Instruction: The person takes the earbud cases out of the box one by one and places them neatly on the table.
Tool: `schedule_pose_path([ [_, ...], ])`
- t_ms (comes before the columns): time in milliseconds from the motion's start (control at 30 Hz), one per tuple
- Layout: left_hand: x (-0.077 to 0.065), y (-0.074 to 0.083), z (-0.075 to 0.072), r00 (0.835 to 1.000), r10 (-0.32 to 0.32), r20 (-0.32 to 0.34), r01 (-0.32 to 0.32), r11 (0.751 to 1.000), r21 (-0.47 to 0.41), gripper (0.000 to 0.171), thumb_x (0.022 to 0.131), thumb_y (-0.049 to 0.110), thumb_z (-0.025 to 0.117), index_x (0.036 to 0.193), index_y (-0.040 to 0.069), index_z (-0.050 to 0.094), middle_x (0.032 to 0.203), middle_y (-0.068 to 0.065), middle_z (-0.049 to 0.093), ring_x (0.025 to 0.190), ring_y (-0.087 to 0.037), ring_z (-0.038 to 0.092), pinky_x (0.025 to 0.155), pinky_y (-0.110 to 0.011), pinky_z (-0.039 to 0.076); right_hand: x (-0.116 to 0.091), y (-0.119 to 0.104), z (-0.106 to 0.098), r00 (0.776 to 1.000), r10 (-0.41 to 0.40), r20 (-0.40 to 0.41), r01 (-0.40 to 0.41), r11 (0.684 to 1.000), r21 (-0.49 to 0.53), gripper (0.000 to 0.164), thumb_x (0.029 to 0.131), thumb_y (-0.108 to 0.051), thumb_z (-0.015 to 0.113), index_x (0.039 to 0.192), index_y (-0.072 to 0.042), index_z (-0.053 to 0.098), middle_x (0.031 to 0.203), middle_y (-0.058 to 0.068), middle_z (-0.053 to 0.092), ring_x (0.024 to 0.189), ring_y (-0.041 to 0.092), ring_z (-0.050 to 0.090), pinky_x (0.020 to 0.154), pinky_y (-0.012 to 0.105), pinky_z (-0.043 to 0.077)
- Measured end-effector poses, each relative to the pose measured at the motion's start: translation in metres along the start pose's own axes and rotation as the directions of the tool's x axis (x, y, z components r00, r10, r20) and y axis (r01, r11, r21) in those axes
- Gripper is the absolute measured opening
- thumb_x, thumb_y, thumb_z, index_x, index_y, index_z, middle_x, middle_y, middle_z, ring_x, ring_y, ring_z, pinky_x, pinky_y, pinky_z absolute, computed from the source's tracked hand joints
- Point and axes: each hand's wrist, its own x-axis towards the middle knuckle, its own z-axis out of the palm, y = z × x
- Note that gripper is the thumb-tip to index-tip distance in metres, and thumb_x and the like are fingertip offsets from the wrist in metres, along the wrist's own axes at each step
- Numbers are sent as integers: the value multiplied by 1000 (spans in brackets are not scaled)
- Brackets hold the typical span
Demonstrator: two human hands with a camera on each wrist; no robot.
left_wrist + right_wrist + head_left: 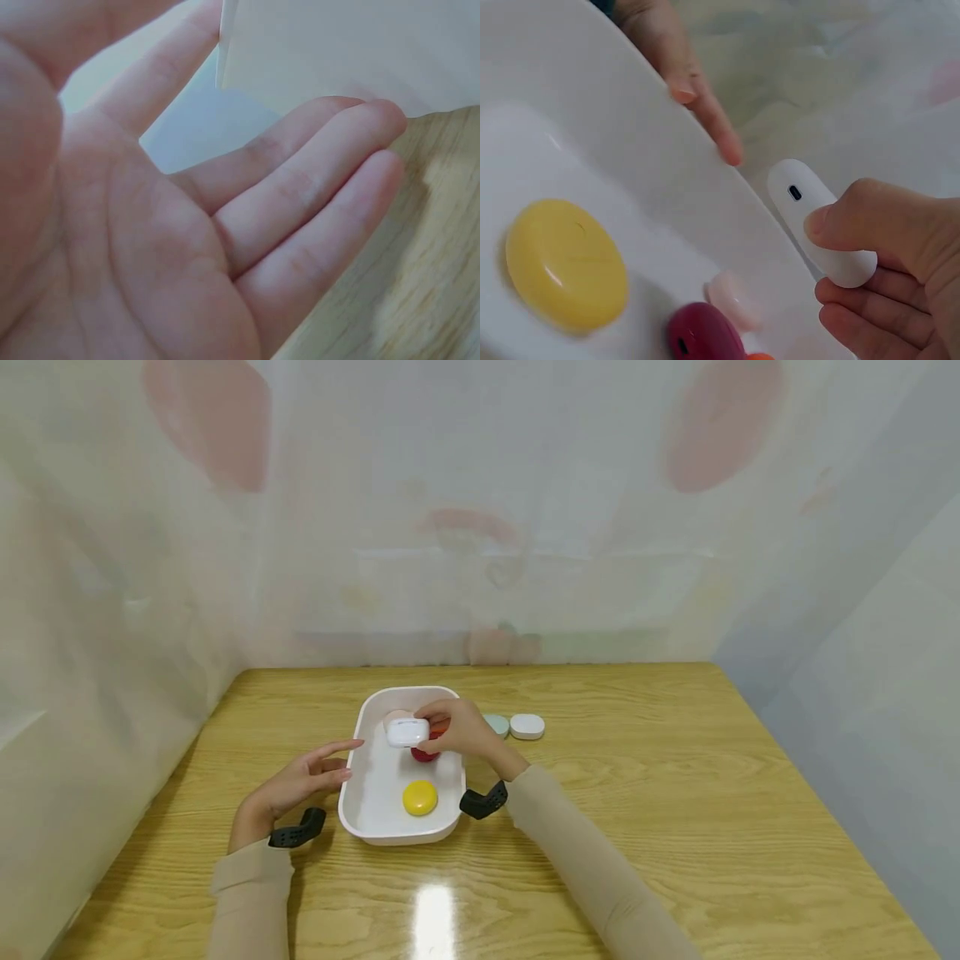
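Note:
My right hand [465, 731] pinches a white earbud charging case [407, 733] between thumb and fingers, over the far half of a white tray [377, 802]. A small port shows on the case in the right wrist view. Below it in the tray lie a dark red case [705, 334], partly hidden by the hand from above, a pale pink rounded case [733, 301] and a bit of something orange [761, 357]. Nearer to me in the tray is a yellow round case [420, 797]. At the tray's left rim, my left hand [300, 782] has its fingers extended, fingertips right at the edge.
Just right of the tray, a pale green case [497, 724] and another white case [527, 727] lie side by side on the wooden table [675, 802]. A patterned pale curtain [480, 585] hangs behind the table and along its left side.

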Motion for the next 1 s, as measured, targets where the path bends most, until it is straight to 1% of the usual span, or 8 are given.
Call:
schedule_pose_path([
  [100, 1, -1, 1, 1000, 16, 10, -16, 1000, -11, 60, 100, 18, 51, 153, 7, 23, 148, -35, 34, 112, -2, 61, 91, -25, 53, -12, 6, -12, 1000, -3, -27, 4, 999, 47, 45, 75, -5, 78, 117, 1, 67, 115, 20, 69, 101, 32, 68, 92, 45, 55],
  [200, 2, -1, 1, 1000, 17, 11, -17, 1000, -16, 60, 101, 18, 50, 153, 6, 23, 147, -35, 35, 111, -3, 61, 90, -24, 53, -23, 15, -23, 998, -16, -54, 19, 997, 69, 45, 75, -4, 77, 119, 1, 66, 117, 21, 68, 103, 33, 66, 95, 49, 53],
  [300, 1, -1, 1, 1000, 9, 11, -9, 1000, -21, 60, 101, 19, 50, 153, 6, 22, 147, -35, 36, 110, -3, 61, 91, -24, 53, -34, 25, -34, 996, -17, -86, 25, 996, 85, 46, 76, -3, 76, 120, 2, 65, 118, 23, 67, 106, 34, 65, 96, 51, 52],
  [433, 1, 0, 1, 1000, -9, 3, 9, 1000, -15, 61, 100, 21, 51, 153, 7, 23, 148, -34, 36, 112, -4, 60, 92, -26, 53, -49, 41, -50, 991, -28, -129, 44, 991, 123, 45, 76, 2, 75, 120, 7, 63, 120, 28, 64, 106, 41, 63, 96, 56, 50],
  [533, 0, 0, 1, 1000, -20, -5, 20, 1000, -3, 61, 100, 22, 51, 153, 8, 23, 149, -33, 36, 113, -4, 59, 93, -28, 53, -58, 51, -63, 987, -20, -161, 41, 991, 126, 45, 78, 3, 73, 121, 7, 62, 122, 29, 63, 107, 43, 62, 95, 56, 49],
  [767, -1, 1, 0, 1000, -19, -12, 19, 1000, -6, 62, 100, 23, 53, 152, 7, 24, 149, -33, 36, 113, -4, 59, 92, -27, 54, -77, 68, -93, 972, 67, -227, -40, 992, 119, 46, 79, 2, 74, 124, 6, 61, 124, 28, 62, 109, 41, 62, 92, 40, 55],
  [900, 1, 0, 0, 1000, -17, -7, 17, 1000, -8, 61, 100, 23, 52, 153, 8, 24, 149, -32, 35, 113, -3, 59, 92, -27, 53, -85, 81, -107, 963, 133, -234, -106, 987, 125, 48, 81, -1, 73, 127, 4, 59, 128, 27, 60, 112, 39, 62, 91, 32, 56],
  [1000, 2, 0, 0, 1000, -14, -3, 14, 1000, -9, 60, 100, 22, 51, 153, 9, 25, 150, -32, 34, 113, -3, 59, 92, -27, 53, -91, 91, -115, 957, 178, -230, -144, 977, 155, 49, 83, -1, 72, 129, 4, 58, 132, 27, 57, 115, 39, 60, 88, 25, 56],
])
